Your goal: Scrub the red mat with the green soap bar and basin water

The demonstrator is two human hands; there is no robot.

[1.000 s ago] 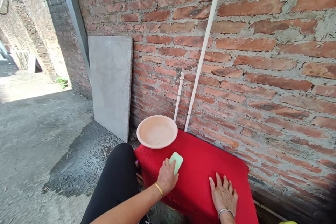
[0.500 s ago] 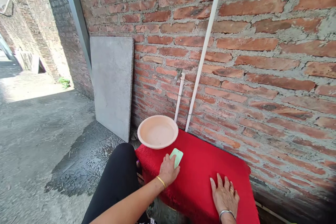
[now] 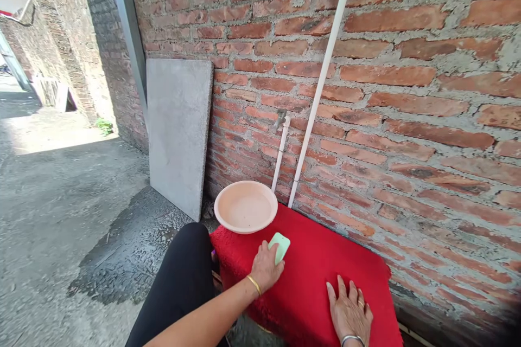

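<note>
My left hand (image 3: 266,268) is closed around a pale green, flat block with rounded corners (image 3: 280,246). A small dark dot marks its far end, and its underside is hidden. Under both hands spreads a red cloth (image 3: 309,249) draped over a low table or bench. My right hand (image 3: 350,309) lies palm down on the cloth at the right, fingers spread and holding nothing. A peach-coloured plastic basin (image 3: 246,227) sits at the far left corner of the cloth, just beyond the left hand.
A brick wall (image 3: 407,119) runs behind the cloth. White pipes (image 3: 323,76) and a tap (image 3: 281,117) stand against it. A grey slab (image 3: 177,130) leans on the wall at the left. The concrete floor (image 3: 81,190) has a wet patch (image 3: 126,249). My knee (image 3: 187,260) is beside the cloth.
My left hand has slid slightly right over the cloth with the green block. The right hand stays spread on the cloth. The view has shifted a little.
</note>
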